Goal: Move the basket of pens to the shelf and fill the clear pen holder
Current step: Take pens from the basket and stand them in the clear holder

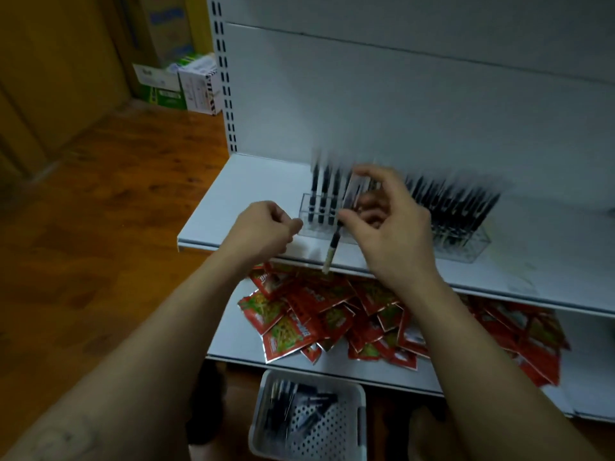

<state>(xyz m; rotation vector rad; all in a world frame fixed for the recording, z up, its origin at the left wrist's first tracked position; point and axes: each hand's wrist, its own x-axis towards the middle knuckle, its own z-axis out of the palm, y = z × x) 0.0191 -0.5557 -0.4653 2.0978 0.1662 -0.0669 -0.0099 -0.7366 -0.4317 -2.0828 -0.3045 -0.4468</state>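
Left hand [263, 227] fingers clenched, empty | right hand [389, 227] fingers pinch black pen [332, 247] | clear pen holder [309, 224] part-filled

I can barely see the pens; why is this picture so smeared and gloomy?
Head view: motion blur streaks the black pens in the two clear plastic holders and softens the left hand and the right hand pinching one; same view, dim lighting leaves the brown wooden floor dark.

Blur smears the pens [321, 194] beyond the right hand [389, 227], which hides the middle of the clear pen holder [307, 224] and the top of its pinched pen [332, 247]. Whether the left hand [263, 227] holds anything is unclear. The basket [259, 427] below both hands is cut off.
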